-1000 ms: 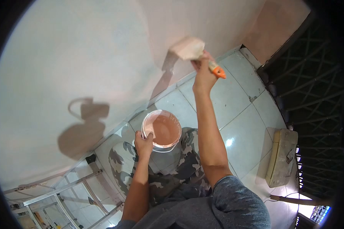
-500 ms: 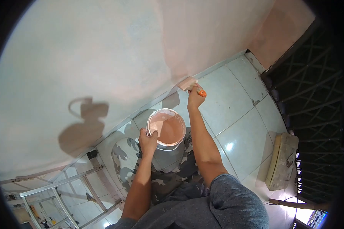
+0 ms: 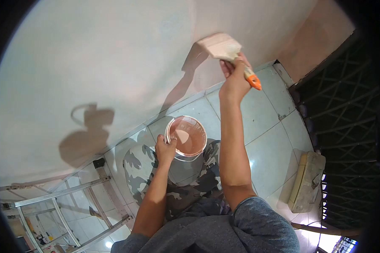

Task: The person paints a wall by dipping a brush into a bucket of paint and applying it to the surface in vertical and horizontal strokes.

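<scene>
My right hand [image 3: 234, 78] grips a wide paintbrush [image 3: 223, 48] with an orange handle end, its bristles pressed against the pale wall [image 3: 114, 63] high in front of me. A white paint bucket [image 3: 186, 137] filled with pinkish-brown paint sits below, and my left hand [image 3: 165, 147] holds it by the rim on its left side. The bucket rests over my camouflage trousers [image 3: 185, 185]. The wall to the right of the brush carries a pinkish coat.
A metal ladder frame [image 3: 63, 198] stands at the lower left, far below. Pale floor tiles [image 3: 261, 126] lie under me. A beige box-like object [image 3: 306, 181] sits on the floor at right, beside a dark lattice gate [image 3: 346, 105].
My right hand has lifted the brush from low near the floor edge back up the wall. The left hand and bucket stayed nearly in place.
</scene>
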Tool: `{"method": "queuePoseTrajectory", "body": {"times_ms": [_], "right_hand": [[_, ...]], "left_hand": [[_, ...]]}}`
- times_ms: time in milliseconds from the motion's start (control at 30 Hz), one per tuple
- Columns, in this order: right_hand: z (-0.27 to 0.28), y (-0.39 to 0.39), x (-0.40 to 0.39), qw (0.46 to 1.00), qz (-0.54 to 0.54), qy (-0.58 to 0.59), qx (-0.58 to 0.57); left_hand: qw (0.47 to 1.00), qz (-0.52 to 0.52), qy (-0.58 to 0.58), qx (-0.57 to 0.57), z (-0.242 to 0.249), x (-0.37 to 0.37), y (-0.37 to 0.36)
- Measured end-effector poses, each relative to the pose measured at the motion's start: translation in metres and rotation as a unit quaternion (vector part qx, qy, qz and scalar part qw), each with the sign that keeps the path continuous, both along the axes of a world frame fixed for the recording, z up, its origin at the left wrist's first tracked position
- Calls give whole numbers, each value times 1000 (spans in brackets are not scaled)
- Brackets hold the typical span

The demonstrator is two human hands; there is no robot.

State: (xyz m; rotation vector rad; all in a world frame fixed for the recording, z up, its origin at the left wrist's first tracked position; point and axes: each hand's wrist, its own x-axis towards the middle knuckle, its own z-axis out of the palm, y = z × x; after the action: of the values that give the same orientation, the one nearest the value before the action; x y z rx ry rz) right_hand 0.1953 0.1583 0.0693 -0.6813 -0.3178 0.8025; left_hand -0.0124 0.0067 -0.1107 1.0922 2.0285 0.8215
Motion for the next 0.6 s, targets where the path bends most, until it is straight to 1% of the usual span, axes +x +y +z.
{"method": "queuePoseTrajectory", "body": {"times_ms": [100, 133, 167, 233, 267, 333, 367, 433, 467, 600], "right_hand": [[-7, -12, 10, 1000, -9, -16, -15], [-24, -13, 11, 999, -15, -20, -39], [-46, -11, 9, 999, -15, -21, -37], [-103, -11, 4, 991, -27, -14, -128], [-125, -11, 0, 991, -25, -15, -129], [-156, -11, -12, 973, -31, -9, -228], [-166, -7, -18, 974, -30, -8, -226], [-178, 0, -27, 967, -41, 7, -249], [-183, 6, -28, 970, -17, 10, -243], [-163, 27, -39, 971, -22, 2, -237]], "left_hand": [[1000, 2, -9, 10, -8, -2, 2], [1000, 2, -10, 10, -8, -2, 2], [1000, 2, -12, 14, -9, -1, 3], [1000, 5, -12, 10, -9, -2, -1], [1000, 2, 1, 9, -7, -1, 0], [1000, -1, 15, 9, -8, -2, 0], [1000, -2, 18, 10, -9, -2, 0], [1000, -1, 23, 11, -8, -2, -2], [1000, -1, 14, 11, -8, -2, -1], [1000, 4, -7, 4, -9, -3, -2]]}}
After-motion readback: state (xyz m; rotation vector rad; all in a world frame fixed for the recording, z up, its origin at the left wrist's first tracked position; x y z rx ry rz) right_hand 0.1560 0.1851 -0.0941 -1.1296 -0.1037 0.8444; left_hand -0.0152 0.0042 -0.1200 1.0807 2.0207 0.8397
